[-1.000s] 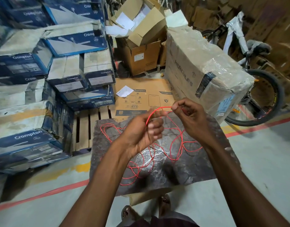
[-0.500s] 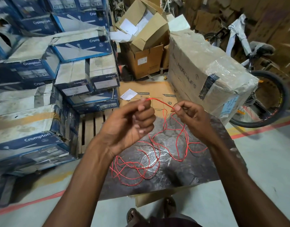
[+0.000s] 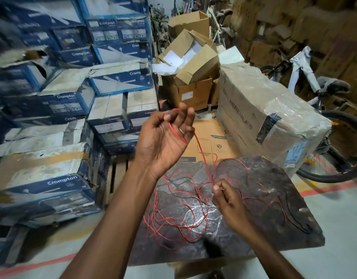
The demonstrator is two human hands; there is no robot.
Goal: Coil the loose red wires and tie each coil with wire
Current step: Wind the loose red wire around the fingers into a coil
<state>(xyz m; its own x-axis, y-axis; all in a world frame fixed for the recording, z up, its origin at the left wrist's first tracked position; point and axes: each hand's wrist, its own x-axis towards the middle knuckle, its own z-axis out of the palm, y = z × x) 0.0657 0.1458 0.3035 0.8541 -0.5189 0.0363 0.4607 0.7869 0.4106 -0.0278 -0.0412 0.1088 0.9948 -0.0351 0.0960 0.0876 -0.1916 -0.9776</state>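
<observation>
A long loose red wire lies tangled on a dark stone slab in front of me. My left hand is raised palm-up above the slab's far left corner, with the wire's end hooked over its fingers and running across the palm. From there the wire drops taut to my right hand, which pinches it low over the slab's middle. A thin black wire lies on the slab's right side.
Stacked blue and white Crompton boxes fill the left. Open brown cartons stand behind, a large wrapped carton at right, a bicycle beyond it. A flat cardboard sheet lies past the slab.
My left hand has risen and turned palm-up with the wire over its fingers. My right hand has dropped down along the wire toward the slab, pulling the strand straight between them.
</observation>
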